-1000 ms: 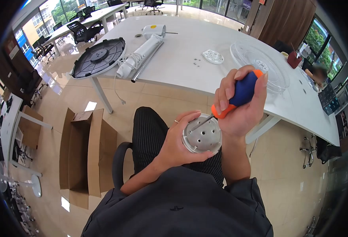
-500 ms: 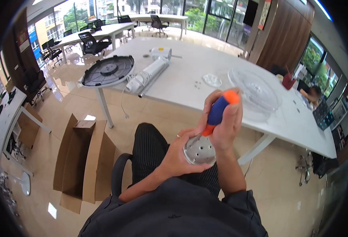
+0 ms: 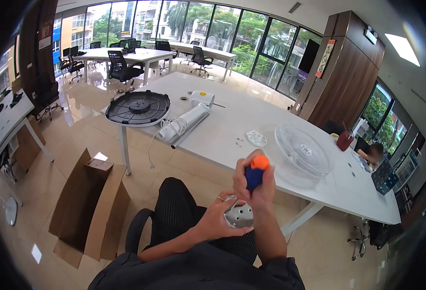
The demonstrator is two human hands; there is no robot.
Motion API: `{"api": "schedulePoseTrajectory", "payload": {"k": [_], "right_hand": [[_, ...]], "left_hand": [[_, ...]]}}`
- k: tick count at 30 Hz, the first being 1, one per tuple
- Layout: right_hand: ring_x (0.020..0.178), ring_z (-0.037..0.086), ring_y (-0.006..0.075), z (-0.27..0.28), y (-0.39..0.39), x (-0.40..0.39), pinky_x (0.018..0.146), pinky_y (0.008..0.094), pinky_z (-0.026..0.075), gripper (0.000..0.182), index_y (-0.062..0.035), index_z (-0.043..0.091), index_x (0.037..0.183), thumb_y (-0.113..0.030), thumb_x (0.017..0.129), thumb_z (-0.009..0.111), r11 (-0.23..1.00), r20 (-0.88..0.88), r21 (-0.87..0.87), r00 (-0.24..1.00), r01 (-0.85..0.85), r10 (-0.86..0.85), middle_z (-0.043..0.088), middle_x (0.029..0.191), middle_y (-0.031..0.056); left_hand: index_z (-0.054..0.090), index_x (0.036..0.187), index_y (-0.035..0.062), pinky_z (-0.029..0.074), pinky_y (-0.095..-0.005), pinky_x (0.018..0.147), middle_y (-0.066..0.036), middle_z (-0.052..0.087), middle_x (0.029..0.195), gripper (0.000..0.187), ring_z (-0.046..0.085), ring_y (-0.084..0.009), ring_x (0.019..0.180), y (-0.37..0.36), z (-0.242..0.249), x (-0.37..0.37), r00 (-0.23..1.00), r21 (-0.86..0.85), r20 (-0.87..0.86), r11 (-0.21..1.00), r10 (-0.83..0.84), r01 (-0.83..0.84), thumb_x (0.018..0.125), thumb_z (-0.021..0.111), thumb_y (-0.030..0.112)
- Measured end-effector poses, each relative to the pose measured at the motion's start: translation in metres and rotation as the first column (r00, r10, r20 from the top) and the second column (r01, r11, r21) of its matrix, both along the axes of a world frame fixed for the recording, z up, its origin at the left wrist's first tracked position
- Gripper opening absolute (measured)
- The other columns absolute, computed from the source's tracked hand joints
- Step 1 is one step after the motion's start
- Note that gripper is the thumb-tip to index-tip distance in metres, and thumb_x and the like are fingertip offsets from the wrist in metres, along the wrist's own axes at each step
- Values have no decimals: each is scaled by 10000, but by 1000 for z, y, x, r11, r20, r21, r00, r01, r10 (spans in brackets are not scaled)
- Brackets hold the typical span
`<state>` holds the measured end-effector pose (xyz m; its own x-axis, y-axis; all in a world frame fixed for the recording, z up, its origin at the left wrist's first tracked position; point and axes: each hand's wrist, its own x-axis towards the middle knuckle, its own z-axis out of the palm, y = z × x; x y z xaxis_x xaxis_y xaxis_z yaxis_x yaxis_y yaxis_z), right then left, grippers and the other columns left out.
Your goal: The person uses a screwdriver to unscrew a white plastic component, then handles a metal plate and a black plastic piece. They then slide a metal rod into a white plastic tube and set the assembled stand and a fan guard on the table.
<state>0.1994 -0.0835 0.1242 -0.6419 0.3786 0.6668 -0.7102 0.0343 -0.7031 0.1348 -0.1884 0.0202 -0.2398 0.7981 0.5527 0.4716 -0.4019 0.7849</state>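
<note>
My right hand [image 3: 260, 193] is wrapped round the blue and orange handle of a screwdriver [image 3: 253, 178], its orange end facing up. Below it, my left hand [image 3: 217, 220] grips a round grey-white part with several holes [image 3: 242, 217] over my lap. The screwdriver points down toward that part's rim, and its tip is hidden behind my fingers. On the table ahead lie a small white openwork disc [image 3: 256, 138] and several tiny screws [image 3: 239, 142] beside it.
The white table [image 3: 213, 145] bears a clear fan guard [image 3: 304, 151], a black round base [image 3: 138, 107], a white motor unit [image 3: 202, 99] and a white pole with its cord [image 3: 186, 123]. An opened cardboard box [image 3: 89, 208] stands at my left. A person [image 3: 371, 154] sits far right.
My view has tilted upward. The screwdriver handle has turned more upright in my right hand, while my left hand keeps hold of the part with holes.
</note>
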Motion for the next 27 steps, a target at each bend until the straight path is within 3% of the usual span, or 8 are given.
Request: {"api": "schedulePoseTrajectory", "payload": {"k": [1, 5, 7, 10, 14, 19, 23, 27], "right_hand": [[429, 391, 66, 0, 0, 3, 380, 206, 340, 524, -36, 443, 1068, -554, 995, 468, 960, -16, -9, 960, -279, 279, 515, 705, 84], [397, 416, 73, -2, 2, 0, 323, 211, 342, 534, -67, 414, 1127, -560, 962, 533, 948, -200, 26, 928, -317, 316, 481, 669, 81], [403, 453, 88, -4, 5, 2, 339, 218, 374, 472, -83, 425, 1147, -482, 960, 595, 957, -219, 76, 931, -282, 291, 508, 730, 82], [500, 544, 115, 9, -12, 11, 443, 236, 417, 254, -49, 526, 1061, -255, 968, 642, 975, 76, -97, 978, 202, -196, 542, 796, 61], [523, 542, 104, 16, -23, 16, 458, 242, 412, 248, -41, 531, 1080, -237, 973, 637, 967, 130, -149, 974, 205, -186, 541, 828, 56], [531, 559, 101, -5, -27, 9, 510, 210, 453, 375, 2, 529, 1086, -302, 937, 691, 992, -228, -53, 966, 113, -122, 528, 768, 46], [498, 496, 98, 3, -20, 8, 403, 261, 417, 513, -61, 486, 1188, -479, 935, 643, 931, 50, 57, 931, 360, -362, 501, 767, 46], [493, 540, 126, 1, -10, 0, 466, 265, 467, 534, -20, 476, 1191, -456, 938, 649, 956, 72, -181, 972, 232, -223, 542, 769, 72]], "left_hand": [[630, 1158, -4, 481, -397, 994, -172, 494, 1317, 682, 561, -297, 1204, -1, -1, 0, 1000, -5, -10, 1000, -14, 14, 633, 890, 345], [634, 1150, 2, 481, -396, 995, -171, 504, 1310, 669, 565, -297, 1203, -5, 0, 1, 1000, 9, -18, 1000, 2, -2, 633, 892, 338], [636, 1142, 1, 480, -394, 995, -174, 505, 1312, 666, 563, -294, 1206, -6, -1, 0, 1000, 66, -3, 998, 8, -8, 626, 897, 330], [640, 1123, -5, 449, -396, 1008, -176, 532, 1256, 660, 515, -295, 1222, -10, 0, 3, 995, 61, 96, 998, -38, 32, 596, 912, 285], [641, 1124, -2, 444, -392, 1011, -169, 522, 1268, 660, 502, -290, 1230, -13, -1, 5, 997, 57, 72, 998, -19, 15, 587, 917, 266], [628, 1119, -6, 437, -390, 1015, -164, 525, 1253, 662, 511, -287, 1213, -11, -4, 2, 993, 109, 108, 993, -57, 45, 581, 920, 248], [623, 1115, -6, 438, -387, 1012, -161, 529, 1251, 658, 520, -291, 1205, -8, -3, -4, 987, 69, 154, 997, -47, 37, 583, 918, 245], [617, 1119, -12, 462, -377, 992, -165, 514, 1275, 673, 556, -289, 1183, -6, -1, -7, 994, 76, 103, 997, -26, 18, 591, 918, 275]]}}
